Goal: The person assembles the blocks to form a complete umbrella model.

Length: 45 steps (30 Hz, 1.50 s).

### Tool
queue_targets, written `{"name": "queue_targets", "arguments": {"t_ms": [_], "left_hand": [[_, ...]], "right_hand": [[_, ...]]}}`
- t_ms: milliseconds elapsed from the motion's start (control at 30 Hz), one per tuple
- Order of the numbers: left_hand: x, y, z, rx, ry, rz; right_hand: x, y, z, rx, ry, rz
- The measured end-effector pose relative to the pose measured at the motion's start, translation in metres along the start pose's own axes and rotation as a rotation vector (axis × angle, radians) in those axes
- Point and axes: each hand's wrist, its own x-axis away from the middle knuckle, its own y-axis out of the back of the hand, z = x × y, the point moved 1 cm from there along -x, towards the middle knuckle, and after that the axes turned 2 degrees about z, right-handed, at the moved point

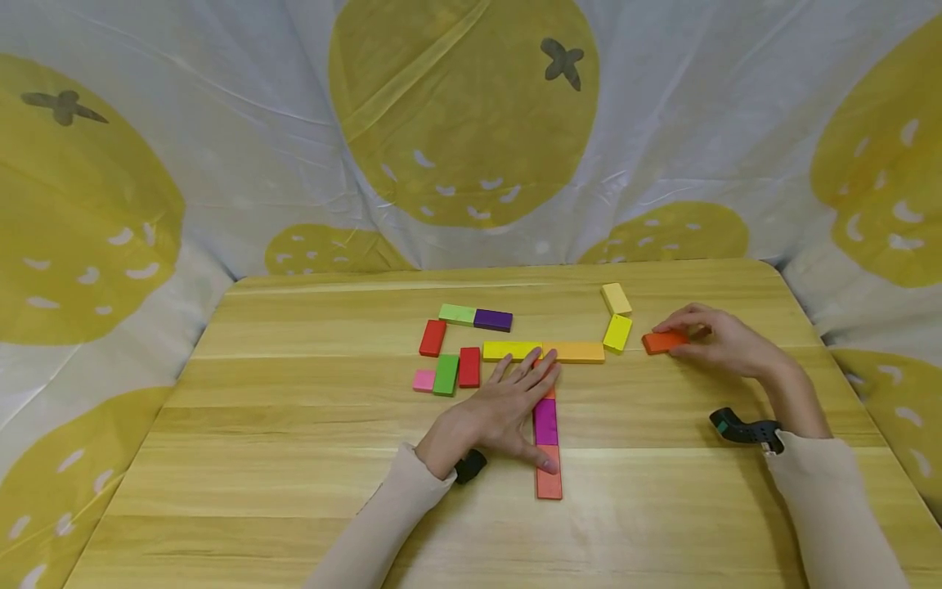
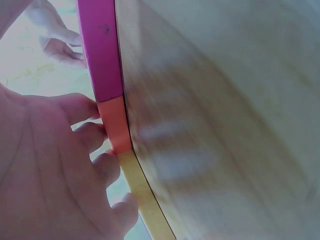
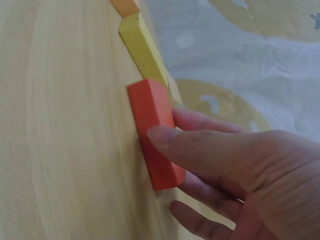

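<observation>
Pink block [image 1: 423, 380] and green block [image 1: 445, 375] lie touching at the left, a red block [image 1: 468, 367] just beside the green. Next, the left hand [image 1: 500, 411] spreads its fingers, gripping nothing, across a column with a magenta block [image 1: 545, 423] midway; how firmly it presses is hard to tell. Right of an angled yellow block [image 1: 618, 333], the right hand [image 1: 724, 343] pinches an orange-red block [image 1: 662, 342] between thumb and fingers.

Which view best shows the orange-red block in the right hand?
The right wrist view: the orange-red block appears largest there, and the right hand covers only part of it. The head view shows it small, partly covered by the hand; the left wrist view does not clearly show it.
</observation>
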Motion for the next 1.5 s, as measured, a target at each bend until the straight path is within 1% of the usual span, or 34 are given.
{"name": "queue_targets", "arguments": {"t_ms": [133,267,467,533,600,767,867,1033,1167,1400,1500], "left_hand": [[0.001,0.001,0.0,0.025,-0.005,-0.003],[0.001,0.001,0.0,0.024,-0.007,-0.004],[0.001,0.001,0.0,0.019,-0.004,-0.006],[0.001,0.001,0.0,0.024,-0.002,-0.004],[0.002,0.001,0.001,0.027,-0.002,-0.002],[0.002,0.001,0.001,0.037,-0.006,-0.002],[0.002,0.001,0.0,0.039,-0.005,-0.003],[0.001,0.0,0.001,0.04,-0.001,-0.003],[0.001,0.0,0.001,0.041,-0.001,-0.004],[0.001,0.0,0.001,0.031,0.001,-0.006],[0.001,-0.001,0.001,0.037,0.001,-0.005]], "right_hand": [[-0.002,0.0,0.0,0.026,-0.042,-0.022],[-0.003,0.001,-0.002,0.039,-0.086,-0.041],[-0.005,-0.001,-0.003,0.056,-0.116,-0.121],[-0.007,-0.002,-0.003,0.059,-0.12,-0.141],[-0.008,-0.003,-0.003,0.056,-0.125,-0.145],[-0.009,-0.005,-0.004,0.053,-0.123,-0.128],[-0.009,-0.005,-0.005,0.054,-0.123,-0.133],[-0.008,-0.007,-0.006,0.046,-0.137,-0.173],[-0.009,-0.009,-0.008,0.034,-0.133,-0.213],[-0.009,-0.012,-0.011,0.002,-0.137,-0.23],[-0.01,-0.014,-0.011,0.007,-0.127,-0.242]]}}
